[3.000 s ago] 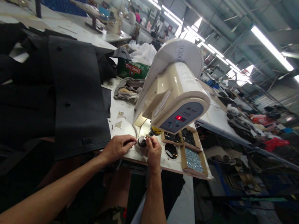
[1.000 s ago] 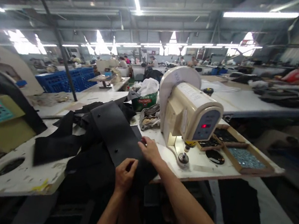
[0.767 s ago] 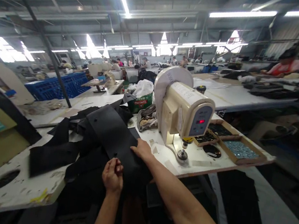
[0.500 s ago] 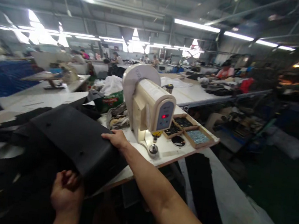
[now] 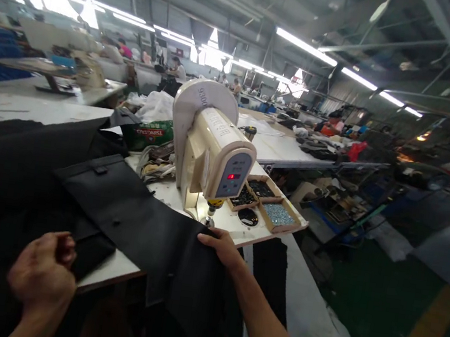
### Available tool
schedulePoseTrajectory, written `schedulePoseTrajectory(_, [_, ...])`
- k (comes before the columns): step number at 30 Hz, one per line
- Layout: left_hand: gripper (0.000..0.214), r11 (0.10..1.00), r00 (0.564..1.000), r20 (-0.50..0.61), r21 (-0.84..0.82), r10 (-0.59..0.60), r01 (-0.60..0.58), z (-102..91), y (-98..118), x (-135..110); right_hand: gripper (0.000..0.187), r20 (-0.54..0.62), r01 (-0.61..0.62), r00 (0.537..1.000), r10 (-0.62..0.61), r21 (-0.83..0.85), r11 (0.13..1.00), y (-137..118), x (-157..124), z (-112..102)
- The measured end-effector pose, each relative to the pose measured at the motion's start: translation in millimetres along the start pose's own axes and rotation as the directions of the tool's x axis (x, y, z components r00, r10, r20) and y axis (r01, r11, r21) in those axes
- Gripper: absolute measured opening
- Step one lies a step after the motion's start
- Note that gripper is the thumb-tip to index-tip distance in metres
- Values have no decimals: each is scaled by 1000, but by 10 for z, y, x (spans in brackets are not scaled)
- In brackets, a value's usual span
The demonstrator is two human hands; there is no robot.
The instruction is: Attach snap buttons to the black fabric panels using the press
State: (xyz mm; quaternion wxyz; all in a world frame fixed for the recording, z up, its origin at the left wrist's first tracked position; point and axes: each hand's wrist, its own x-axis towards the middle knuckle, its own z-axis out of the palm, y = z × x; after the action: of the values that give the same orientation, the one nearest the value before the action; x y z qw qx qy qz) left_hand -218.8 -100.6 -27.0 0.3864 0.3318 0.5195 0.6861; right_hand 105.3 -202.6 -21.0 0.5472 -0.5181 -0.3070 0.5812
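My right hand (image 5: 220, 246) grips the edge of a black leather-like piece (image 5: 138, 217), thumb on top, right beside the lower die of a cream fastener press (image 5: 220, 145). This piece lies across the white worktable (image 5: 127, 269) and hangs over its front edge. Small dark fittings (image 5: 100, 169) show on its surface. My left hand (image 5: 45, 271) is raised over the left side, apart from the piece, its fingers curled in. Whatever they may hold is hidden. The press shows a lit red display, and light shines by its die.
Right of the press, cardboard trays (image 5: 279, 215) hold small metal and black parts, beside a round black dish (image 5: 248, 217). More black material (image 5: 19, 173) is heaped on the left. A green Tsingtao box (image 5: 150, 134) stands behind. Several people sit far back.
My right hand has brought the black piece rightward to the press's die, and the piece has unfolded flatter. My left hand has drawn away to the left. The view has shifted and tilted.
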Motion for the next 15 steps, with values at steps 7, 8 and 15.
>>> schedulePoseTrajectory(7, [42, 830, 369, 929, 181, 32, -527, 1086, 252, -367, 46, 104, -76, 991, 83, -68, 995, -98, -42, -291])
schedulePoseTrajectory(8, [49, 824, 261, 965, 170, -27, -540, 1244, 251, -383, 45, 118, -70, 990, 81, -98, 993, -114, -40, -311])
schedulePoseTrajectory(15, [44, 800, -99, 972, 114, -212, -588, 1810, -13, -407, 42, 150, -29, 985, 85, -339, 940, -118, 19, -502])
